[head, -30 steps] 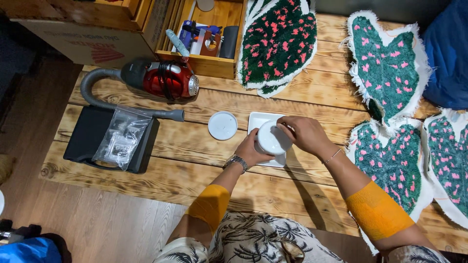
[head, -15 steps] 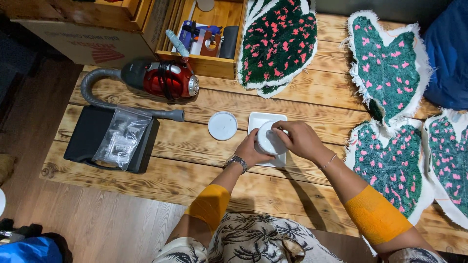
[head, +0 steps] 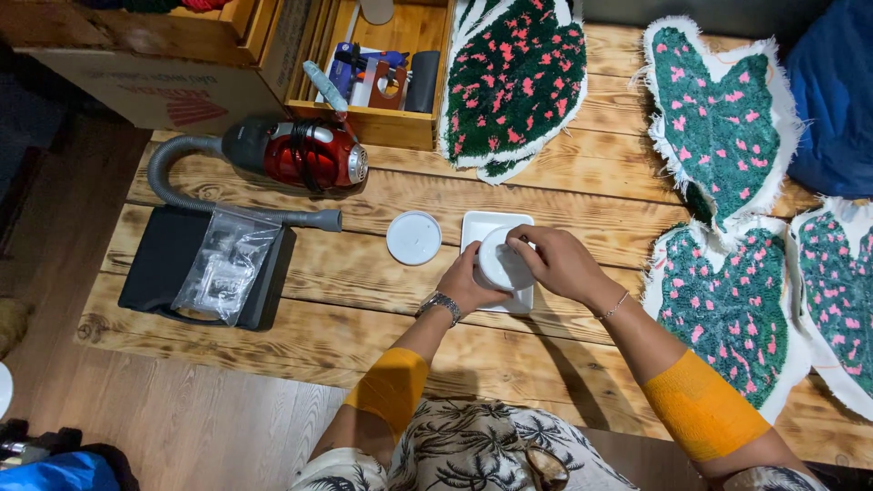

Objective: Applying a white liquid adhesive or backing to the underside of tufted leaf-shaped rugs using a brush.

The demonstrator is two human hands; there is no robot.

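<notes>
table (head: 273, 332) – rough, scorched wood | tub (head: 500, 264) – smooth matt white plastic | vacuum cleaner (head: 305, 155) glossy red plastic | rug pieces (head: 718, 118) tufted pile, frayed cloth edges

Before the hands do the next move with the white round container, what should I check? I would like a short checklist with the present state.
1. Left hand grips the white container: ok.
2. Right hand also on it: ok.
3. Container is above the white square tray: ok.
4. Round white lid lies apart on the wooden table: ok.
5. What the container holds: cannot tell.
</notes>
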